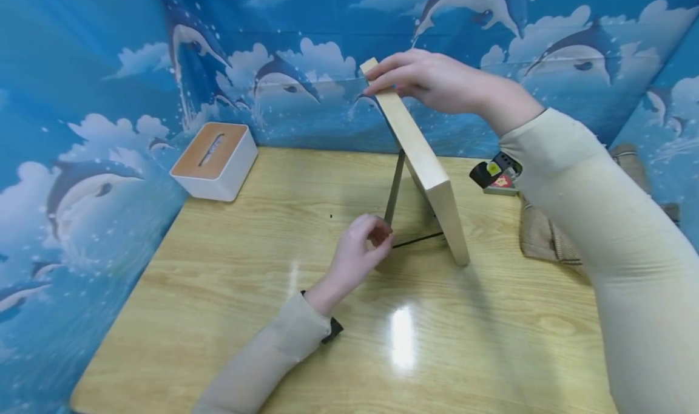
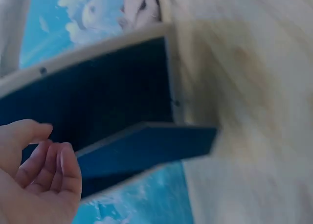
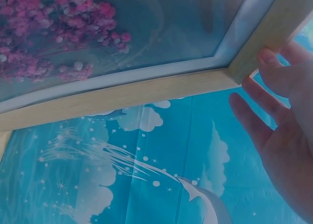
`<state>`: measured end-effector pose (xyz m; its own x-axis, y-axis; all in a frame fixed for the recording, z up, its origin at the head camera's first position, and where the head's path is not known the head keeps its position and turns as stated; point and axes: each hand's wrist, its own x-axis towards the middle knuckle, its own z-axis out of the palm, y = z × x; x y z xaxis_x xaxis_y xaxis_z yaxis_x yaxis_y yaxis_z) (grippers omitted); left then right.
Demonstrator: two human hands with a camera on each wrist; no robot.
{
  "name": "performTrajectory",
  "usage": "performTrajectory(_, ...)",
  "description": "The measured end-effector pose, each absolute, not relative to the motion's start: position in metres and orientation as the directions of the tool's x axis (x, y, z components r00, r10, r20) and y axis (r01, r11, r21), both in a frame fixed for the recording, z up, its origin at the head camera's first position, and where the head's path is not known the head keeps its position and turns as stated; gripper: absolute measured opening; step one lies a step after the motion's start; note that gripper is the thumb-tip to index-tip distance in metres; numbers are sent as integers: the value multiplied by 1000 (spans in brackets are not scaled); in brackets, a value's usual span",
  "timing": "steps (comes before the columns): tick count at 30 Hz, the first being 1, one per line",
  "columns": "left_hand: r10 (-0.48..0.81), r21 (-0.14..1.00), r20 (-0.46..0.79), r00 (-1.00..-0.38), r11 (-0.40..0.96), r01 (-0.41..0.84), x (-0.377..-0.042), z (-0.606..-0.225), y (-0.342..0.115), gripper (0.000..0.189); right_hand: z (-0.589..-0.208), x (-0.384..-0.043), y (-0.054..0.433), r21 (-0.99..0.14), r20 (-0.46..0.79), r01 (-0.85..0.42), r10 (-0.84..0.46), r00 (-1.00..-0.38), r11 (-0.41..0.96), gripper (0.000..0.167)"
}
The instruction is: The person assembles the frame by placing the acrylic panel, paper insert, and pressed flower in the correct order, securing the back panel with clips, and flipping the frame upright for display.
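A light-wood picture frame (image 1: 415, 135) stands tilted on the table, dark back to the left. Pink dried flowers (image 3: 93, 18) lie behind its clear front in the right wrist view. My right hand (image 1: 431, 80) grips the raised end of the frame, thumb on one face and some fingers along the edge. A dark support leg (image 1: 395, 189) is folded out from the back, a thin black strap (image 1: 417, 240) running between it and the frame. Beside the leg's lower end is my left hand (image 1: 360, 250), its fingers loosely bent. Nothing shows between thumb and fingers (image 2: 71, 168) in the left wrist view.
A white tissue box (image 1: 218, 159) with a wooden lid sits at the table's back left. Behind my right forearm are a brown woven cloth item (image 1: 540, 232) and a small box with a red top (image 1: 500, 184). Dolphin-print curtain (image 1: 322, 116) borders the table.
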<state>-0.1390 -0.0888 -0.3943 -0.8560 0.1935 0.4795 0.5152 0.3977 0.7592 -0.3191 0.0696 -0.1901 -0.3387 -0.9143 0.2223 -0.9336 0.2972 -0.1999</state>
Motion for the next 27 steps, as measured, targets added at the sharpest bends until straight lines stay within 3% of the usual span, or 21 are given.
performTrajectory(7,177,852,231,-957,438,287,-146,-407,-99,19,-190,-319,71,-201,222,-933,-914,-341,299,40)
performTrajectory(12,162,867,93,-983,473,159,-149,-412,-99,27,-191,-319,71,-204,226,-934,-914,-338,295,41)
performTrajectory(27,197,819,52,-979,553,155,-153,-414,-101,13,-198,-319,67,-157,300,-938,-890,-344,310,42)
